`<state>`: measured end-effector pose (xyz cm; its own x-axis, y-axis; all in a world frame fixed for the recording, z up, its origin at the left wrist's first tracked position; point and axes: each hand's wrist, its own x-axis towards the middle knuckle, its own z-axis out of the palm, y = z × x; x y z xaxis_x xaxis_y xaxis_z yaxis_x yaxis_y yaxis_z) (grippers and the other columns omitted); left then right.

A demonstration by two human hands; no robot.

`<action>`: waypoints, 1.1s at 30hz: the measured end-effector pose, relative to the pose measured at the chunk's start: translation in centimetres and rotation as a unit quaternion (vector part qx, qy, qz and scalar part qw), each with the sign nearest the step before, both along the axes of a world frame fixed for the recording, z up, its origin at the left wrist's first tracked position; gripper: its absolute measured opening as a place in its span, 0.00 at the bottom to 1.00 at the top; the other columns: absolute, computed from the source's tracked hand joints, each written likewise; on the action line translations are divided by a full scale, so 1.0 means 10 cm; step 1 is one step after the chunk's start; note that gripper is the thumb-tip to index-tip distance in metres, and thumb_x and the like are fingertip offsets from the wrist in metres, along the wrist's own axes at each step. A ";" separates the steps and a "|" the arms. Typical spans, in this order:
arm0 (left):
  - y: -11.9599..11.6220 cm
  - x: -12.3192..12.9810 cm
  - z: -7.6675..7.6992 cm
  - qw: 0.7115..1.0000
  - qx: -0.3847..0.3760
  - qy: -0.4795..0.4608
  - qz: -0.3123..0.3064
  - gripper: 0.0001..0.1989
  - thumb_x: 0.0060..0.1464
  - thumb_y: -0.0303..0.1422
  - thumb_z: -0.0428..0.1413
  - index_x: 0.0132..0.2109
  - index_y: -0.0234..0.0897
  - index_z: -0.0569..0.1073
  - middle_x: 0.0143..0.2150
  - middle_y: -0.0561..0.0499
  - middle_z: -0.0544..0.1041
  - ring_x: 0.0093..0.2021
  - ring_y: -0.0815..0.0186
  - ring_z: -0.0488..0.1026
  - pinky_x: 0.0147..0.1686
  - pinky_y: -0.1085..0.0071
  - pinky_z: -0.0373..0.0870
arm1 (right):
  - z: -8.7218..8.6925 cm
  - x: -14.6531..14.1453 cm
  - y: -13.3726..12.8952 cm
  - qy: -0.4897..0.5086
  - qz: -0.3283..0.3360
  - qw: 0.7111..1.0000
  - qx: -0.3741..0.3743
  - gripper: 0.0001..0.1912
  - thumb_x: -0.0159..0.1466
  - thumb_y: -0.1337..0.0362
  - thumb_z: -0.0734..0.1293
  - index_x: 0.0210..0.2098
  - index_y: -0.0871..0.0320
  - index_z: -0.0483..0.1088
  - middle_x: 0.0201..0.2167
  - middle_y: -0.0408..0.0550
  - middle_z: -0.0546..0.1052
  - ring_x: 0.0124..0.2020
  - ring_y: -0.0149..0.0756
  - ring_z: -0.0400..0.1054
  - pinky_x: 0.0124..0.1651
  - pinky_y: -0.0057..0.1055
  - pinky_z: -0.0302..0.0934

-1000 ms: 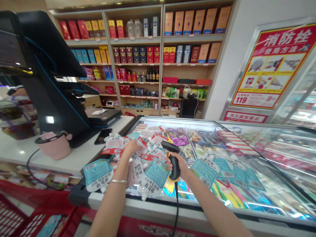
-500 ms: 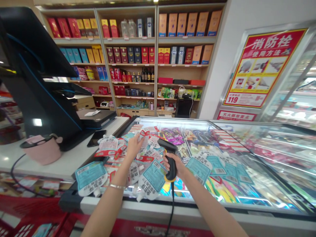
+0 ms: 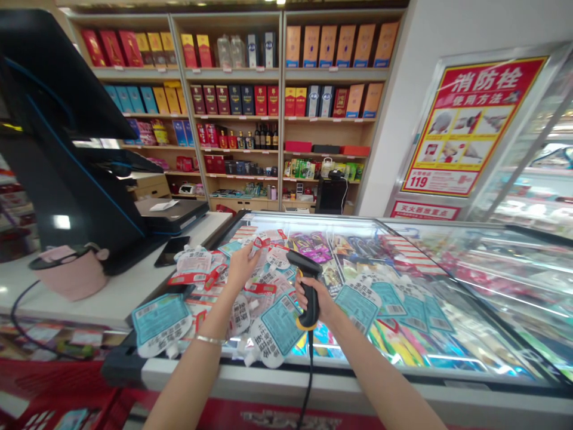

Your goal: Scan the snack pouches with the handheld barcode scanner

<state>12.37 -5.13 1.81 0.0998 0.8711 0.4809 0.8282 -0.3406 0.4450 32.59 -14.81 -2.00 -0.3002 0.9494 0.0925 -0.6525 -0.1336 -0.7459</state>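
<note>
The right hand is wrapped around the grip of a black-and-yellow barcode scanner, its head angled toward the left hand and its cord hanging down over the freezer's front edge. The left hand, below a silvery bracelet, reaches into the heap with thumb and forefinger drawn together at a red-edged pouch; whether they truly pinch it cannot be told. The step in hand seems to be presenting this pouch to the scanner, and the next move would call for its barcode facing the scanner head, clear of its neighbours. Around the left hand, spouted pouches overlap on the glass top of a chest freezer; a teal-labelled pouch lies just below the scanner, and another teal pouch rests at the near left corner. To the right of the scanner, a separate group of teal pouches fans across the glass, above colourful packs inside. Left of the freezer, a white bench carries a smartphone, a pink pot and a black checkout terminal. Below it stands a red shopping basket; shelves of boxed bottles fill the back wall.
</note>
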 end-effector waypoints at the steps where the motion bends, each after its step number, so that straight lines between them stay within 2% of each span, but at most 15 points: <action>1: 0.00 0.00 0.00 1.000 0.001 0.000 0.000 0.20 0.59 0.40 0.47 0.53 0.37 0.72 0.41 0.45 0.79 0.41 0.58 0.74 0.42 0.69 0.64 | 0.00 0.00 0.00 0.001 0.000 1.000 -0.001 0.11 0.53 0.61 0.70 0.28 0.57 0.63 0.17 0.35 0.63 0.13 0.23 0.53 0.14 0.21 0.50; 5: -0.01 0.00 0.02 1.000 -0.001 0.005 0.003 0.19 0.59 0.40 0.46 0.52 0.38 0.72 0.41 0.46 0.78 0.43 0.57 0.74 0.41 0.70 0.64 | 0.01 0.00 -0.01 0.002 0.001 1.000 -0.003 0.11 0.53 0.62 0.70 0.28 0.57 0.63 0.17 0.36 0.63 0.13 0.23 0.53 0.14 0.21 0.50; 9: -0.02 0.01 0.03 1.000 -0.011 0.011 0.017 0.19 0.58 0.40 0.47 0.52 0.39 0.72 0.37 0.47 0.78 0.39 0.58 0.74 0.38 0.70 0.64 | -0.01 0.01 0.00 -0.001 0.004 1.000 0.008 0.11 0.54 0.62 0.70 0.27 0.57 0.62 0.17 0.36 0.63 0.13 0.23 0.52 0.14 0.21 0.49; 15: 0.02 -0.01 0.00 1.000 0.005 -0.002 0.002 0.19 0.58 0.40 0.47 0.50 0.37 0.73 0.37 0.46 0.78 0.39 0.59 0.74 0.38 0.71 0.64 | -0.03 0.00 0.04 0.001 0.002 1.000 0.001 0.10 0.54 0.61 0.69 0.28 0.57 0.63 0.17 0.36 0.63 0.13 0.23 0.51 0.14 0.21 0.49; 18: 0.05 -0.10 0.02 0.999 0.013 -0.026 0.016 0.20 0.57 0.41 0.47 0.48 0.35 0.74 0.33 0.47 0.77 0.35 0.60 0.73 0.38 0.71 0.64 | 0.04 0.02 0.04 0.011 -0.016 1.000 0.005 0.10 0.52 0.62 0.69 0.30 0.58 0.65 0.17 0.36 0.64 0.13 0.22 0.51 0.13 0.21 0.49; 21: 0.06 -0.18 0.13 0.993 0.047 -0.103 0.041 0.20 0.57 0.43 0.47 0.47 0.35 0.74 0.31 0.50 0.77 0.33 0.62 0.71 0.37 0.71 0.64 | 0.17 0.14 0.00 0.037 -0.057 0.997 0.027 0.09 0.52 0.62 0.69 0.29 0.57 0.64 0.17 0.35 0.62 0.13 0.22 0.50 0.13 0.21 0.49; 23: 0.03 -0.14 0.22 0.987 0.058 -0.150 0.021 0.18 0.56 0.42 0.49 0.44 0.36 0.74 0.33 0.51 0.77 0.35 0.63 0.71 0.39 0.72 0.65 | 0.28 0.30 -0.08 0.045 -0.085 0.994 0.045 0.09 0.53 0.63 0.68 0.29 0.57 0.63 0.17 0.36 0.62 0.13 0.22 0.50 0.13 0.20 0.49; 25: -0.04 0.04 0.28 0.982 0.043 -0.180 -0.038 0.15 0.54 0.41 0.51 0.40 0.36 0.74 0.35 0.51 0.78 0.37 0.63 0.72 0.40 0.72 0.66 | 0.36 0.52 -0.21 0.043 -0.113 0.991 0.060 0.08 0.54 0.63 0.67 0.28 0.57 0.62 0.18 0.36 0.61 0.13 0.22 0.50 0.14 0.20 0.50; 28: -0.22 0.56 0.25 0.966 -0.003 -0.223 -0.133 0.13 0.53 0.40 0.53 0.39 0.36 0.73 0.37 0.50 0.78 0.39 0.63 0.73 0.43 0.70 0.67 | 0.41 0.92 -0.45 0.042 -0.171 0.982 0.073 0.08 0.54 0.64 0.67 0.29 0.56 0.62 0.18 0.36 0.61 0.14 0.22 0.50 0.14 0.19 0.50; 30: -0.36 1.01 0.14 0.950 -0.030 -0.267 -0.157 0.13 0.54 0.39 0.52 0.42 0.36 0.72 0.41 0.48 0.78 0.41 0.62 0.73 0.44 0.68 0.68 | 0.38 1.20 -0.63 0.044 -0.215 0.973 0.070 0.07 0.53 0.65 0.67 0.30 0.56 0.63 0.19 0.36 0.61 0.14 0.22 0.50 0.14 0.19 0.51; 33: -0.56 1.68 -0.09 0.932 -0.087 -0.319 -0.151 0.16 0.56 0.38 0.51 0.49 0.35 0.68 0.44 0.46 0.77 0.43 0.62 0.74 0.44 0.66 0.70 | 0.29 1.61 -0.90 0.040 -0.284 0.956 0.056 0.08 0.52 0.66 0.68 0.29 0.56 0.63 0.19 0.36 0.60 0.14 0.23 0.51 0.14 0.19 0.51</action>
<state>29.13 -10.72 0.95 0.0948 0.9197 0.3809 0.2553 -0.3923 0.8837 48.68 -23.82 0.92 0.2739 0.9398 0.2044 -0.6513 0.3376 -0.6796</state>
